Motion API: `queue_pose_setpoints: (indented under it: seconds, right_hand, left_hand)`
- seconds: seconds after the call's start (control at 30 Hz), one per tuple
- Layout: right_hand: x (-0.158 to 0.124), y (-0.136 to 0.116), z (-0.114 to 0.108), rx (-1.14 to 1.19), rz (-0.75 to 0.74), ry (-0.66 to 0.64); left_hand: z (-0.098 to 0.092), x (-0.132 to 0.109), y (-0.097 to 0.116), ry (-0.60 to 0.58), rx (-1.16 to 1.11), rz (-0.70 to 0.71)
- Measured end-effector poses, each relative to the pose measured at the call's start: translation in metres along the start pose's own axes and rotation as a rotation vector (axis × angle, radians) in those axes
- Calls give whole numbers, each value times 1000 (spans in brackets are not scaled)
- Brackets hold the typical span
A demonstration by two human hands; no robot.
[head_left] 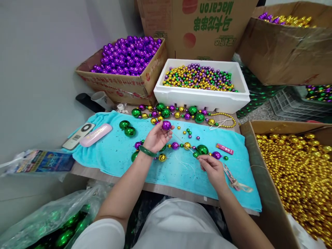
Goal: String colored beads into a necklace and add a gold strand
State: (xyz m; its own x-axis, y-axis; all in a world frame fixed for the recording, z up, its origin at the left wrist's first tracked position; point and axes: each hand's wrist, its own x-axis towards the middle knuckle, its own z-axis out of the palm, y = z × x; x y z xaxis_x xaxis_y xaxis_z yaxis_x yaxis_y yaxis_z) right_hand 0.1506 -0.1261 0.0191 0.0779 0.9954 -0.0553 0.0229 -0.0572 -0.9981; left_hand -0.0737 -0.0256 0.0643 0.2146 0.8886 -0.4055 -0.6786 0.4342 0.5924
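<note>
head view: standing beside this person, the first worry is the shiny purple plastic ball, just above the middle of the frame. it is held only at the fingertips, it looks slick and round, and if it slipped i judge it would roll across the turquoise terry towel toward the table edge at the lower left. the thin pale thread running from the ball down to the right is the second weak spot. it is hard to see against the towel, and a tug could drag the half-made string of green, gold and purple beads lying mid-frame. it could also snag the loose small beads scattered just above that string. the open cardboard box of gold beads sits close at the right edge, so a wide elbow could knock it.

the left hand, with a green bangle at its wrist, is lifted off the towel. its fingers are curled in and pinch the purple ball between thumb and fingertips. the right hand rests low on the towel, right of centre. its thumb and forefinger are pressed together on the thread's end, touching the half-made string beside its large green bead.
</note>
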Motion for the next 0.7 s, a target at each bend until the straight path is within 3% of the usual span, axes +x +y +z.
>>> queue_pose_setpoints:
  seconds: [0.4, 0.57, 0.7]
  right_hand:
    - [-1, 4, -2, -13, 14, 8]
    - [1, 7, 1, 1, 39, 30]
    - [4, 9, 0, 34, 87, 19]
  left_hand:
    - [0, -3, -9, -13, 78, 25]
    - [5, -13, -20, -68, 274, 172]
    - [13, -18, -26, -127, 387, 178]
